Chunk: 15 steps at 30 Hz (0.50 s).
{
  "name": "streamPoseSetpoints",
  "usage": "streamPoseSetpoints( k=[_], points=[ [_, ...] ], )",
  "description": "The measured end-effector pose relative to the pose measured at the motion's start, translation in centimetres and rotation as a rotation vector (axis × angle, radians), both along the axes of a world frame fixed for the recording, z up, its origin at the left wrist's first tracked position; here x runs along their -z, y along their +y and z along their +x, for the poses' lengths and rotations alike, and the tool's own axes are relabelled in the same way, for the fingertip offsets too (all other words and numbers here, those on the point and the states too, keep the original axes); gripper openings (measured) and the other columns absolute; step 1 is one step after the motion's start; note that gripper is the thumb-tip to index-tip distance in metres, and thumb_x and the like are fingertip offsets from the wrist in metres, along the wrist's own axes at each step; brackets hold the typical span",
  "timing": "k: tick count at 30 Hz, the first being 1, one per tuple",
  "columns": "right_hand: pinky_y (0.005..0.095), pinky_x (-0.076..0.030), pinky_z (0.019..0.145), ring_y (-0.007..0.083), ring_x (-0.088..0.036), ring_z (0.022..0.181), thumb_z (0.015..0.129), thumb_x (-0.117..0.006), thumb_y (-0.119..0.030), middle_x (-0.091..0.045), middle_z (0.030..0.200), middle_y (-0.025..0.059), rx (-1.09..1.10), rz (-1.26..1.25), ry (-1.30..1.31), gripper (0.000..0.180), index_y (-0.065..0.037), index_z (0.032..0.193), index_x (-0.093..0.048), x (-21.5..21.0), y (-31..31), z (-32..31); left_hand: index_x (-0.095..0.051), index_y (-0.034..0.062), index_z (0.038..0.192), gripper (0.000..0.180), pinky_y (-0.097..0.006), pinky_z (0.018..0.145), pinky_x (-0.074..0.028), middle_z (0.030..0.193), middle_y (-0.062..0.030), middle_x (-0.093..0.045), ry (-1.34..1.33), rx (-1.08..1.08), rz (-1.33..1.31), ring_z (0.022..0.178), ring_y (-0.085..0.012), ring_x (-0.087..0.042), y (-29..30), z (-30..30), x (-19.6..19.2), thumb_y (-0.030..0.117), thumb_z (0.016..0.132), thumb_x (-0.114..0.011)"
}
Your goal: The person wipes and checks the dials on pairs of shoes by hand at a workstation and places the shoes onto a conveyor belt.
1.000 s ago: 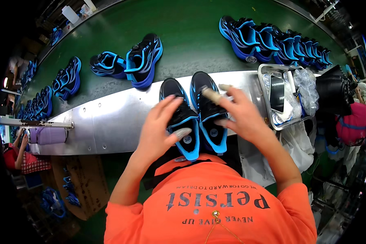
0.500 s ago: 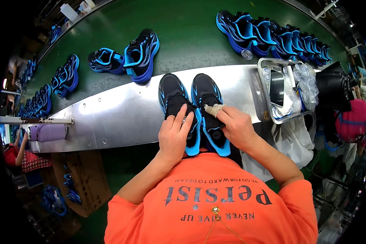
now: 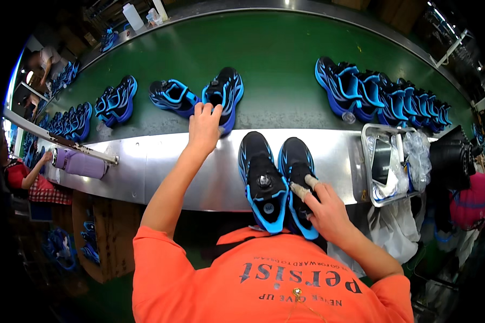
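Note:
Two black sneakers with blue soles and light-blue linings, a left one (image 3: pixel 260 177) and a right one (image 3: pixel 297 168), stand side by side on the metal ledge, heels toward me. My right hand (image 3: pixel 327 209), wearing pale finger covers, is closed at the tongue and collar of the right sneaker. A round dial shows on the left sneaker's tongue. Reaching forward, my left hand (image 3: pixel 203 128) has its fingers curled on the heel of another upright sneaker (image 3: pixel 229 91) on the green surface. Beside that one, a matching sneaker (image 3: pixel 170 96) lies on its side.
A long row of sneakers (image 3: pixel 369 91) stands at the far right, more sneakers (image 3: pixel 116 99) at the left. A clear tray (image 3: pixel 367 167) with a phone and plastic wrap sits right on the metal ledge (image 3: pixel 170 167). A purple bottle (image 3: pixel 83 163) is beside a metal bar (image 3: pixel 59 139).
My left hand has left the left sneaker and reached forward to the sneaker on the green surface. My right hand stays at the right sneaker. The whole view has shifted.

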State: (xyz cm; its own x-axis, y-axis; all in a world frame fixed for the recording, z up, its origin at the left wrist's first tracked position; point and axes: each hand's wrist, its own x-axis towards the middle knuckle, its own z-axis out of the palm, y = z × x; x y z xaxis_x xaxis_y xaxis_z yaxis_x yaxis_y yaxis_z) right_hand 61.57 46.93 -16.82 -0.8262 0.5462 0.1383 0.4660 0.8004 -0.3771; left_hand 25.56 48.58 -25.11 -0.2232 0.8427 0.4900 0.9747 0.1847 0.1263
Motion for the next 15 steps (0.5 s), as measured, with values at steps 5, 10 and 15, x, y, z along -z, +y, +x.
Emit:
streamPoseSetpoints(
  k=[5,10,15],
  points=[
    [0.042,-0.051,0.089,0.0353,-0.057,0.105,0.061,-0.072,0.007,-0.052,0.131,0.0191,0.038,-0.038,0.008,0.079,-0.017,0.135,-0.057,-0.1,0.0,0.7,-0.058,0.0053,0.097,0.027,-0.044,0.083,-0.049,0.101,-0.0137,-0.062,-0.016,-0.095,-0.123,0.102,-0.036,-0.055,4.1,-5.3,2.9,0.006,0.075,-0.071],
    [0.0425,-0.049,0.095,0.0378,-0.053,0.115,0.069,-0.072,0.002,-0.05,0.135,0.0203,-0.047,-0.126,0.063,0.073,-0.016,0.137,-0.056,-1.1,1.4,-0.2,-0.062,0.0041,0.106,0.025,-0.043,0.085,-0.049,0.104,-0.0148,-0.064,0.169,-0.332,0.084,0.101,-0.0342,-0.057,4.9,-7.7,-0.7,0.005,0.081,-0.064],
    [0.0445,-0.044,0.101,0.0374,-0.051,0.12,0.076,-0.073,-0.011,-0.048,0.14,0.0211,-0.024,-0.201,-0.031,0.06,-0.014,0.134,-0.058,0.3,2.6,2.0,-0.069,0.0045,0.113,0.023,-0.03,0.081,-0.049,0.113,-0.0082,-0.067,-1.062,0.454,-0.318,0.092,-0.0173,-0.062,-1.4,5.3,-7.0,0.01,0.093,-0.058]
  ],
)
